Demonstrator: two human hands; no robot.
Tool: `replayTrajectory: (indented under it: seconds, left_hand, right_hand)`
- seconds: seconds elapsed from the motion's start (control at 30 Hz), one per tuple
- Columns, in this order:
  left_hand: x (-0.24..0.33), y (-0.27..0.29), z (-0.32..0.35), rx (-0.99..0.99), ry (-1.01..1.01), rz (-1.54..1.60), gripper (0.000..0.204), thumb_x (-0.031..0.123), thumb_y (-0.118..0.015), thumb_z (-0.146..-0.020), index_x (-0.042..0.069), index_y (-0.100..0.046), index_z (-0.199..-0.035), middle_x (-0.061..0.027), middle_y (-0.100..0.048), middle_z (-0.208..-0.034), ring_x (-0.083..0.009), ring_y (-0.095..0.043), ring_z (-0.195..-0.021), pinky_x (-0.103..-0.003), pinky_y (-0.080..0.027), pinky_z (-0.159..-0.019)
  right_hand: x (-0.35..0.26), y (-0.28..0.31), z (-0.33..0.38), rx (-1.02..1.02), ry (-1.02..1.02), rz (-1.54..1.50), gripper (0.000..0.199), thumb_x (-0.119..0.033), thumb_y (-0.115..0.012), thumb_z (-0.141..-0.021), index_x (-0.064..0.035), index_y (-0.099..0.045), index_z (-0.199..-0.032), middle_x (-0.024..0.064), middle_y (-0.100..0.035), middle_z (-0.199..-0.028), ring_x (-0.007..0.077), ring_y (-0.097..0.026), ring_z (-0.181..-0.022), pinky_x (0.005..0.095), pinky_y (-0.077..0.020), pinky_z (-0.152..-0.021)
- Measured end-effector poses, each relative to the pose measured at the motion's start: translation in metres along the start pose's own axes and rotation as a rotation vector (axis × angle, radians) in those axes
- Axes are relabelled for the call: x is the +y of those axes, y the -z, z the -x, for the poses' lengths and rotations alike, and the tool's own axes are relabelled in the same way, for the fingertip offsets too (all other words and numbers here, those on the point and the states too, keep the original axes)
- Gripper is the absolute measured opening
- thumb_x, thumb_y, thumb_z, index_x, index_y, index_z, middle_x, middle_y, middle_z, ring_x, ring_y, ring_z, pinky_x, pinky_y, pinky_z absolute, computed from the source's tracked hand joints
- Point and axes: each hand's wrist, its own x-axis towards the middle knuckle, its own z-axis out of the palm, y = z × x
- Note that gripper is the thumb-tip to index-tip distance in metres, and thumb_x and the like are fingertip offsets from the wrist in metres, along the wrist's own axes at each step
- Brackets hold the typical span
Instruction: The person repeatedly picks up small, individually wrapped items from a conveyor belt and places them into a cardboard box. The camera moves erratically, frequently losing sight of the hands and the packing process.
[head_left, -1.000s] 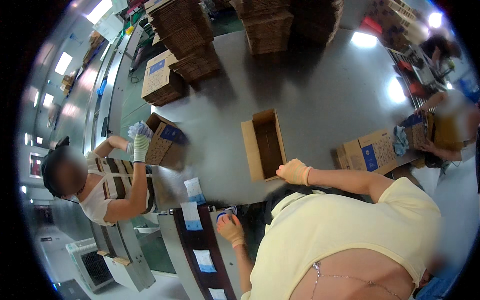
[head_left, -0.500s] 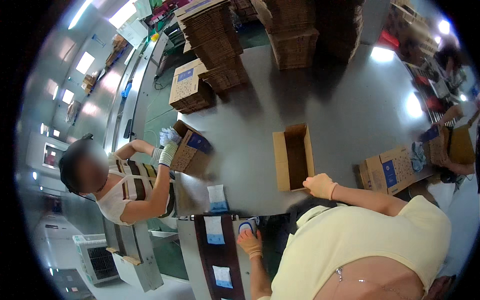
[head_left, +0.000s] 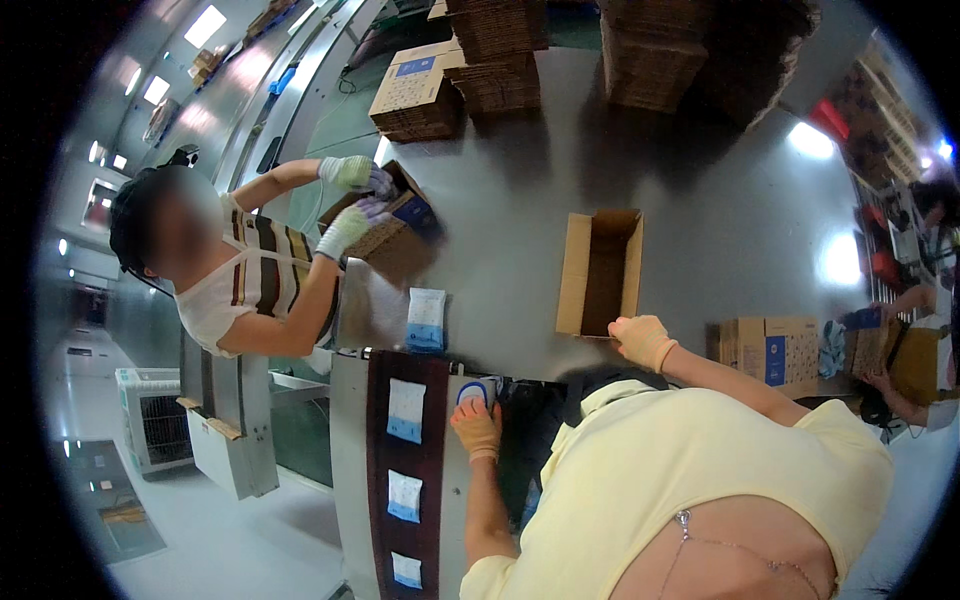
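My right hand (head_left: 642,342), in a thin tan glove, grips the near right corner of an open cardboard box (head_left: 573,275). The box lies on the grey metal table, and its inside looks bare. Farther left, my left hand (head_left: 477,428), also gloved, has its fingers curled at a white object with a rounded blue rim (head_left: 473,391) on the conveyor's edge; its kind is unclear. Beside that hand, several white-and-blue packets (head_left: 405,410) lie spaced along the dark conveyor belt (head_left: 386,455). One more packet (head_left: 426,320) rests on the table at the belt's end.
At left, a co-worker's gloved hands (head_left: 348,215) work at a cardboard box (head_left: 395,245). Stacks of flattened cartons (head_left: 655,65) stand along the table's far side. Closer to the right edge are a printed carton (head_left: 790,350) and another person's arms (head_left: 895,385).
The view has shifted, while both my hands keep their places at the box and the blue-rimmed object. Packets have advanced along the belt. The co-worker's two hands are now over their box's opening.
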Motion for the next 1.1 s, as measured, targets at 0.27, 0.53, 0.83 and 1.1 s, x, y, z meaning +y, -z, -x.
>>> replayTrajectory:
  seconds: [0.27,0.53,0.83,1.1]
  left_hand:
    - [0.002,0.005,-0.001,-0.044,0.028,0.024,0.04,0.034,-0.069,-0.074,0.009,-0.052,-0.1,-0.0098,-0.053,-0.105,-0.0311,-0.05,-0.097,-0.044,-0.038,-0.081]
    - [0.004,0.007,-0.003,-0.046,0.028,0.013,0.04,0.034,-0.069,-0.074,0.009,-0.051,-0.099,-0.0096,-0.053,-0.106,-0.0315,-0.05,-0.097,-0.044,-0.038,-0.081]
    - [0.002,0.007,-0.001,-0.059,0.034,0.048,0.039,0.034,-0.07,-0.074,0.01,-0.051,-0.099,-0.008,-0.053,-0.104,-0.0315,-0.051,-0.095,-0.046,-0.039,-0.08]
    - [0.005,0.01,-0.001,0.002,0.004,0.047,0.042,0.034,-0.07,-0.073,0.01,-0.051,-0.101,-0.0081,-0.053,-0.105,-0.0314,-0.05,-0.095,-0.046,-0.038,-0.08]
  right_hand:
    - [-0.001,0.003,-0.003,-0.014,-0.005,-0.001,0.018,-0.022,-0.06,-0.083,-0.0063,-0.061,-0.093,0.0105,-0.062,-0.091,0.0306,-0.064,-0.084,0.0425,-0.0528,-0.07]
    - [-0.001,0.005,-0.004,-0.044,-0.014,0.015,0.022,-0.025,-0.061,-0.083,-0.0062,-0.061,-0.094,0.0103,-0.063,-0.093,0.0298,-0.064,-0.084,0.0412,-0.053,-0.07]
    - [-0.002,0.008,-0.007,-0.032,0.005,0.015,0.022,-0.025,-0.062,-0.083,-0.0069,-0.061,-0.094,0.0101,-0.063,-0.093,0.0299,-0.064,-0.085,0.0413,-0.0529,-0.07]
    - [0.002,0.004,-0.008,-0.039,0.021,0.02,0.021,-0.024,-0.062,-0.082,-0.007,-0.061,-0.094,0.0101,-0.062,-0.093,0.0304,-0.064,-0.083,0.0421,-0.0527,-0.069]
